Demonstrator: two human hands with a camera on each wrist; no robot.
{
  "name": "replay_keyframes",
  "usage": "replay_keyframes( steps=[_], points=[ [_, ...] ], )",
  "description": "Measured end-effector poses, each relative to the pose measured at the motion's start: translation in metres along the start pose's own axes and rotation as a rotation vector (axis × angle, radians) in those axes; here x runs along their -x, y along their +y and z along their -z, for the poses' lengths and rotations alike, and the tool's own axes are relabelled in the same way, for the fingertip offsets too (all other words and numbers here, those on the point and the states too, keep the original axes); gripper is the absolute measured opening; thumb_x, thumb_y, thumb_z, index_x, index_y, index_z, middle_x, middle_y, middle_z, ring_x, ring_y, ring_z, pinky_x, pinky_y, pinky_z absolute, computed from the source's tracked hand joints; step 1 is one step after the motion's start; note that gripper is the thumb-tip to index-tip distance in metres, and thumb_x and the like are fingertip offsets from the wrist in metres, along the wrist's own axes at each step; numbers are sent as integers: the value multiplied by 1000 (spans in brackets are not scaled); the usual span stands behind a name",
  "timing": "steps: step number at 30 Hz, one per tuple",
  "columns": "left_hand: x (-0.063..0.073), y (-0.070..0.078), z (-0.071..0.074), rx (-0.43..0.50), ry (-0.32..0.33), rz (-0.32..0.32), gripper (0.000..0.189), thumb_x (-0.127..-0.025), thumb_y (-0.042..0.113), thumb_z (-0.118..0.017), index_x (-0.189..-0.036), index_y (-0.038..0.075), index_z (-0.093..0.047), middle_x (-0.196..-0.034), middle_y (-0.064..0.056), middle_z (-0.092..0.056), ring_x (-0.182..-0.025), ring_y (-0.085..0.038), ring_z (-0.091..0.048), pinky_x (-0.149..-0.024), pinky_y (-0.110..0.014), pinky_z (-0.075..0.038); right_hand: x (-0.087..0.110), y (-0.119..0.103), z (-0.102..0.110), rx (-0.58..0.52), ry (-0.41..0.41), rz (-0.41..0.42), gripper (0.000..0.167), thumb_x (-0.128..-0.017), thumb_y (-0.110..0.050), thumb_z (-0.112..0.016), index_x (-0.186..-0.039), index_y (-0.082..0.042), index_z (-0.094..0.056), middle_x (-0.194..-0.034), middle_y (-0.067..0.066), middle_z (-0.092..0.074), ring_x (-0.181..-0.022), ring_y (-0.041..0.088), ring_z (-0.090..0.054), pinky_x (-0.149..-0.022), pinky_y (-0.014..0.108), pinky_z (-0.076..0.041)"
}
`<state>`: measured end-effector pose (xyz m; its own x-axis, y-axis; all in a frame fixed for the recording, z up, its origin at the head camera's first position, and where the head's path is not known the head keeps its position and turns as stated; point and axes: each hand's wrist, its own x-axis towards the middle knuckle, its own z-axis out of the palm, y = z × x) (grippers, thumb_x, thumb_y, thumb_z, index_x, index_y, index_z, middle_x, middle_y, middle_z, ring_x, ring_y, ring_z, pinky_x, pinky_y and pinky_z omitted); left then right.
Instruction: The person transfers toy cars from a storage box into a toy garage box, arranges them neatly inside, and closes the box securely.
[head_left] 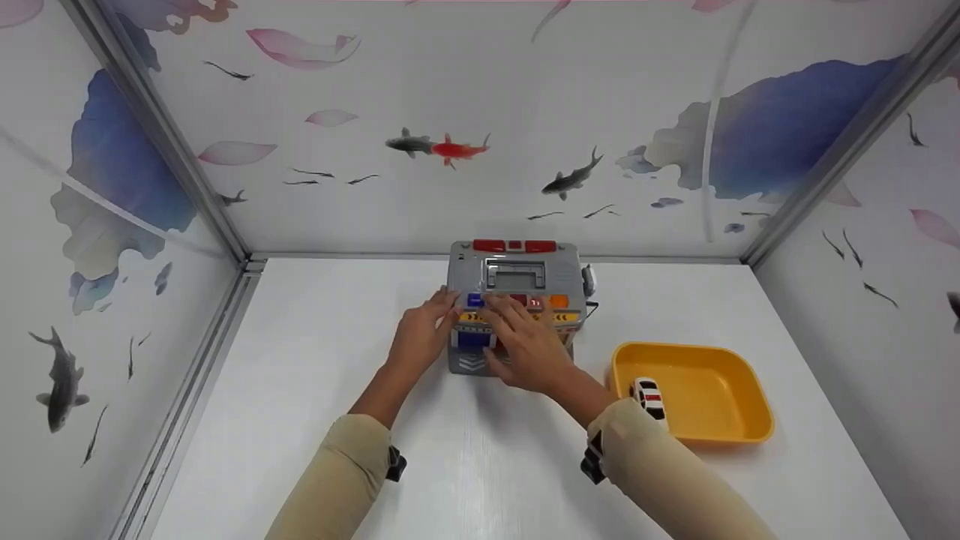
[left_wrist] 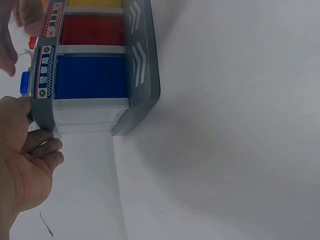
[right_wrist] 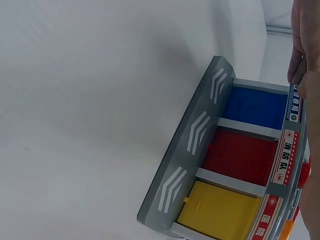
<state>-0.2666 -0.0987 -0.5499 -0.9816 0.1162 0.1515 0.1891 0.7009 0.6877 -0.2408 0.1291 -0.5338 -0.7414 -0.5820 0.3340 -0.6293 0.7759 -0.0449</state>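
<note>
A grey toy garage (head_left: 466,271) stands near the back wall, with coloured buttons along its top front edge. Blue (left_wrist: 91,77), red (right_wrist: 240,155) and yellow doors (right_wrist: 219,210) line its front, all closed. My left hand (head_left: 417,335) grips the left front corner, thumb at the top edge and fingers curled against the side. Over the top and front reaches my right hand (head_left: 531,351), its fingers extended onto the button row beside the blue button (head_left: 475,300). That hand hides part of the buttons and the middle and right doors in the head view.
To the right sits a yellow tray (head_left: 712,397) with a white toy car (head_left: 648,397) at its left side, partly behind the right sleeve. A small grey piece (head_left: 589,280) hangs on the garage's right side. Printed walls (head_left: 480,202) enclose the white table (head_left: 300,360).
</note>
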Motion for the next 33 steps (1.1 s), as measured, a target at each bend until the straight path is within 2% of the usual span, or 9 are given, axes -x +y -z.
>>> replay_keyframes(
  steps=[6, 11, 17, 33],
  points=[
    [0, 0, -3, 7, -1, -9, 49, -116, 43, -58, -157, 15, -63, -166, -13, -54, -153, -35, -57, -129, -53, -46, -3, 0, -2, -29, -18, 33, 66, -101, -38, -79, -160, -20, -54, -171, 5, -51, -157, 28, -50, -126, 87, -27],
    [1, 0, -3, 3, 5, -12, 49, -116, 42, -58, -156, 15, -63, -165, -13, -55, -152, -37, -58, -128, -54, -47, -7, -1, -2, -9, -16, 60, 64, -101, -37, -78, -158, -20, -56, -168, 6, -55, -156, 28, -53, -129, 84, -27],
    [0, 0, -1, 4, 8, -15, 48, -116, 39, -60, -158, 16, -62, -166, -13, -53, -152, -37, -58, -128, -54, -47, -12, -1, 0, -1, -13, 67, 62, -101, -36, -73, -159, -20, -56, -167, 5, -56, -155, 27, -55, -130, 81, -29],
    [-1, -2, -1, 3, 8, -24, 52, -116, 45, -57, -158, 16, -62, -166, -14, -54, -152, -37, -57, -128, -54, -47, -17, 0, 5, -42, -5, 76, 62, -97, -25, -76, -156, -17, -60, -164, 6, -61, -151, 28, -60, -128, 82, -30]
  ],
)
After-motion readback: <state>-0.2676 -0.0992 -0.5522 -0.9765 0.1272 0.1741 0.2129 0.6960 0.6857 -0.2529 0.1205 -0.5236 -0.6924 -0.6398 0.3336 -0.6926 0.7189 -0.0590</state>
